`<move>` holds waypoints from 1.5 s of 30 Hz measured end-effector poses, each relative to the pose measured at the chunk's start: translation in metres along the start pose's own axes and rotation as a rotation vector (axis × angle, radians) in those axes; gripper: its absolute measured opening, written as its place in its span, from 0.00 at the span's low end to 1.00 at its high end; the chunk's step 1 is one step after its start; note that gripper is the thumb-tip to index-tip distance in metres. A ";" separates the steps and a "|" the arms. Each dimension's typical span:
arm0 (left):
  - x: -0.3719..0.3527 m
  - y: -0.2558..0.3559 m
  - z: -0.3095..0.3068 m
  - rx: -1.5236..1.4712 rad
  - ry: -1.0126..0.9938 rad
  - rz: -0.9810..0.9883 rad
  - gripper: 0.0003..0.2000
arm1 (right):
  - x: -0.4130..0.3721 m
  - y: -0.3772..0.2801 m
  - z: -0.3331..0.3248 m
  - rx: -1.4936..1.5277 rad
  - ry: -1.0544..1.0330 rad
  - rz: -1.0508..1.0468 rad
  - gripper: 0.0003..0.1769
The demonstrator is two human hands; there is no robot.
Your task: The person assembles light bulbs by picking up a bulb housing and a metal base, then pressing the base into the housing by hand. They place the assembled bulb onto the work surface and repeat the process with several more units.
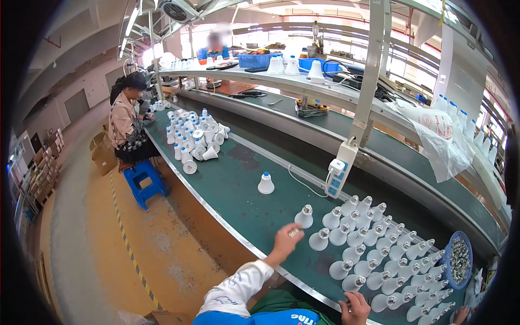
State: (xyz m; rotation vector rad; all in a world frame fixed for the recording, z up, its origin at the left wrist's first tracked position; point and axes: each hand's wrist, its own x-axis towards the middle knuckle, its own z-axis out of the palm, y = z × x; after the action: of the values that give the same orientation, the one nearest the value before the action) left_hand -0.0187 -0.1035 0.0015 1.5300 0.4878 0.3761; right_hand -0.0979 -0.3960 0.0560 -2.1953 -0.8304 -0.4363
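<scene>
My left hand (286, 245) reaches over the green bench, its fingers closed around a small metal screw cap (294, 233). Just beyond it stands a white bulb housing (304, 218) with a metal cap on top. A housing with a blue top (266, 184) stands alone farther left. By the bench's front edge, my right hand (355, 310) is curled; what its fingers hold, if anything, is hidden. Near it are rows of upright white bulbs (374, 236) with metal caps. To their right, a blue basket (470, 265) holds loose metal caps (460, 259).
A pile of blue-topped housings (197, 135) lies up the bench, near a seated person (127, 116) on a blue stool (143, 181). A power strip (341, 170) hangs on the post. Another person's hand (461, 314) shows at lower right. A plastic bag (433, 130) drapes from the shelf.
</scene>
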 end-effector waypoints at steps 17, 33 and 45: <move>-0.121 0.001 0.051 -0.338 -1.004 -0.430 0.24 | 0.007 -0.012 0.020 0.264 -0.101 0.206 0.15; -0.123 0.003 0.051 -0.282 -0.977 -0.412 0.20 | 0.005 -0.010 0.019 0.279 -0.159 0.224 0.16; -0.124 0.001 0.052 -0.262 -0.970 -0.432 0.18 | 0.008 -0.011 0.017 0.298 -0.200 0.270 0.15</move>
State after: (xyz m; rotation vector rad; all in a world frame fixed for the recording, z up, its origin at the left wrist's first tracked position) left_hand -0.0971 -0.2130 0.0094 1.1368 -0.0177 -0.6081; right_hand -0.0992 -0.3746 0.0548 -2.0514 -0.6409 0.0391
